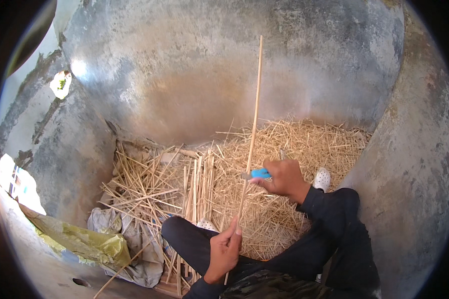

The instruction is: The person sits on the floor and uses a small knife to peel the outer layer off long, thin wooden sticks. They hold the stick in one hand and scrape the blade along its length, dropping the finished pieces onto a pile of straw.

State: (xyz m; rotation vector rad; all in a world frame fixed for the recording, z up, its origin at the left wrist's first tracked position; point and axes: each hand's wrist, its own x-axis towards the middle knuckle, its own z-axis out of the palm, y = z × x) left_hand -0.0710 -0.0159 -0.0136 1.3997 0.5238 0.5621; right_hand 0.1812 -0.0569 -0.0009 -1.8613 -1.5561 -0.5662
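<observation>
A long, thin, pale stick rises from my lap and leans slightly right toward its far tip. My left hand is closed around its lower part, with the thumb along it and the tail end sticking out below. My right hand grips a small knife with a blue handle. Its short grey blade meets the stick about midway up, well above my left hand. Most of the handle is hidden inside my right fist.
Thin shavings cover the floor around my legs. Several sticks lie in a loose pile and a neater bundle at the left. A grey cloth and a yellowish torn sheet lie nearby. Bare walls close in the far and right sides.
</observation>
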